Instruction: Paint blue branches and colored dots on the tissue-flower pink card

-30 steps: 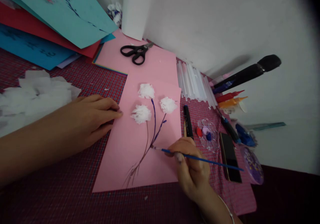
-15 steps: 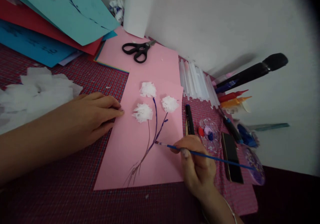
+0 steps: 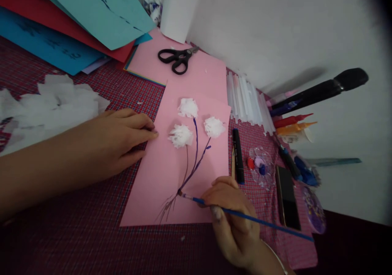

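A thin blue paintbrush (image 3: 245, 215) is pinched in my right hand (image 3: 232, 217), its tip touching the painted stems (image 3: 196, 168) where they meet on a pink sheet of paper (image 3: 153, 185). Purple paint covers the upper stems; the lower lines look brownish. Three white crumpled-tissue flowers (image 3: 181, 136) sit at the stem tops. My left hand (image 3: 128, 138) lies flat with fingers stretched out, fingertips on the sheet's left edge, holding nothing. Right of the sheet, a clear flower-shaped palette (image 3: 269, 176) carries red, lilac and dark blue paint.
Black scissors (image 3: 176, 58) lie on more pink paper behind. White tissue pieces (image 3: 61, 103) spread at left, below coloured sheets (image 3: 122, 25). Along the wall are translucent glue sticks (image 3: 245, 99), paint tubes (image 3: 290, 121), a black marker (image 3: 238, 156) and a phone (image 3: 288, 197).
My right hand has moved the brush down and left along the stem, and purple now reaches lower. My left hand stays at the paper's edge. The view has shifted slightly.
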{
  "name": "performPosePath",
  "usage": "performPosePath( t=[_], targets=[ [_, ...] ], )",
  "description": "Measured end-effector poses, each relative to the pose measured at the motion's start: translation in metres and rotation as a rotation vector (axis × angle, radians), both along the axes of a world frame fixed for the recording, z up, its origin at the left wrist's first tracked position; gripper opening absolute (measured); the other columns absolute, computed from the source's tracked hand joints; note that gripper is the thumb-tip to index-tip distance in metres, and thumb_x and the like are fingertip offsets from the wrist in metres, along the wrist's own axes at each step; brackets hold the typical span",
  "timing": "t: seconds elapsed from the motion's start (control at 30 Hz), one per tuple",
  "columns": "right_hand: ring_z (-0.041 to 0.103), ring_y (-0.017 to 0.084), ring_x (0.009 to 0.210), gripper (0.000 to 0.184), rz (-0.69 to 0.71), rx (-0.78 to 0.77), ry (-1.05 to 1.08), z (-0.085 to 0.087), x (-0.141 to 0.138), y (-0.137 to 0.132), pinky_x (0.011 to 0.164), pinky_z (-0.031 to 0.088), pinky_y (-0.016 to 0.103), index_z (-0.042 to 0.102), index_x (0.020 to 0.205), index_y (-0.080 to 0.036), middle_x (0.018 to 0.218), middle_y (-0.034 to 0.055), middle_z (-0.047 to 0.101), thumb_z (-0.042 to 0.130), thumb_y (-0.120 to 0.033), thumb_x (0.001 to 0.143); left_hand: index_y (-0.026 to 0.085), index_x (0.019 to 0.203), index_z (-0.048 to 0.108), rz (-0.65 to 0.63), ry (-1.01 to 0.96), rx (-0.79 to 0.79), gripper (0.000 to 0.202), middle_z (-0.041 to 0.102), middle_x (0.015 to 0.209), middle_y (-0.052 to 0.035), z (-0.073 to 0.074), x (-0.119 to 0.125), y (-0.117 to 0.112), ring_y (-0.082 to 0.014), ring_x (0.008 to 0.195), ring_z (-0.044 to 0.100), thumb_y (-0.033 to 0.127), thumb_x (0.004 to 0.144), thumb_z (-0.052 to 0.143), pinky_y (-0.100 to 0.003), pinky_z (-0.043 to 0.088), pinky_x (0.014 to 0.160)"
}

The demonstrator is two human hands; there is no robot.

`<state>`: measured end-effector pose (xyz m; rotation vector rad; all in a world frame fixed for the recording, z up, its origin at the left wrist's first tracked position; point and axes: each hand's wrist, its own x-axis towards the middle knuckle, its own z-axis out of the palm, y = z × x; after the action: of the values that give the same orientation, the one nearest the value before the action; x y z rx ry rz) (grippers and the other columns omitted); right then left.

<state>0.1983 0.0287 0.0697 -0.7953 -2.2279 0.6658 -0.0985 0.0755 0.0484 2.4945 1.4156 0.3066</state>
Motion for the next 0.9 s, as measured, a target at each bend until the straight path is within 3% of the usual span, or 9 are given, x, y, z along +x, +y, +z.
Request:
performPosePath(
  t=[0.23, 0.67, 0.9],
  targets=[
    [0.061, 0.015, 0.066, 0.033, 0.071, -0.052, -0.057, 0.004, -0.006, -0.003, 0.071, 0.047, 0.037, 0.051, 0.103, -0.022, 0.072, -0.0017, 0.062, 0.044, -0.002, 0.078, 0.030, 0.114, 0.067, 0.014, -0.010, -0.058, 0.033, 0.064, 0.121, -0.0035, 0.006, 0.000, 0.000, -0.0289, 0.107, 0.056, 0.037, 0.084, 0.055, -0.048, 0.044, 0.093],
    [0.062, 0.016, 0.063, 0.032, 0.142, -0.089, -0.044, 0.006, -0.008, -0.004, 0.068, 0.048, 0.037, 0.051, 0.104, -0.022, 0.071, -0.0015, 0.063, 0.043, -0.003, 0.079, 0.028, 0.119, 0.065, 0.000, 0.038, -0.040, 0.034, 0.061, 0.123, -0.0038, 0.008, 0.001, -0.002, -0.0274, 0.109, 0.053, 0.030, 0.089, 0.051, -0.049, 0.043, 0.095],
    [0.062, 0.017, 0.073, 0.033, -0.129, -0.031, 0.011, -0.004, 0.009, 0.007, 0.079, 0.049, 0.042, 0.058, 0.104, -0.023, 0.081, 0.0003, 0.064, 0.043, -0.001, 0.086, 0.029, 0.113, 0.068, -0.001, -0.075, -0.040, 0.034, 0.064, 0.119, -0.0038, 0.000, -0.004, 0.001, -0.0305, 0.108, 0.056, 0.041, 0.084, 0.055, -0.050, 0.042, 0.096]
  ],
)
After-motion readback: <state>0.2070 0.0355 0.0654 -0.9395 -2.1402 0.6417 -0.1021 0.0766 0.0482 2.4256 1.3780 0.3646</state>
